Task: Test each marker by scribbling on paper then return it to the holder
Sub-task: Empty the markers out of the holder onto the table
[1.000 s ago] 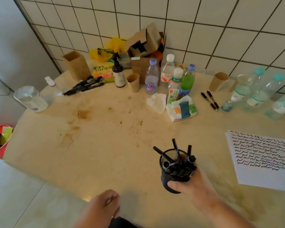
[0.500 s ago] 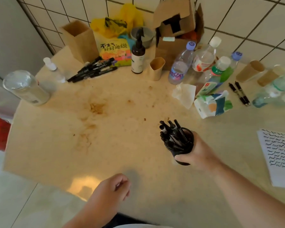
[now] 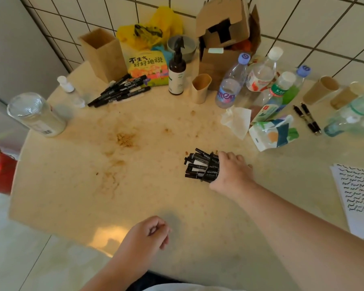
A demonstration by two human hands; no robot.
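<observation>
Stained beige counter [image 3: 76, 185], scribbled paper [image 3: 359, 198] at its right edge, right hand [image 3: 232, 172] gripping black mesh holder [image 3: 211, 170] tipped sideways mid-counter, markers [image 3: 194, 165] poking out leftward, left hand [image 3: 149, 234] loosely curled, holding nothing, near edge.

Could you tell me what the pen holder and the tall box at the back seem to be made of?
The pen holder looks like black metal mesh, judging by its perforated wall. The tall box looks like matte brown cardboard or thin wood; its plain flat sides leave that open.
</observation>
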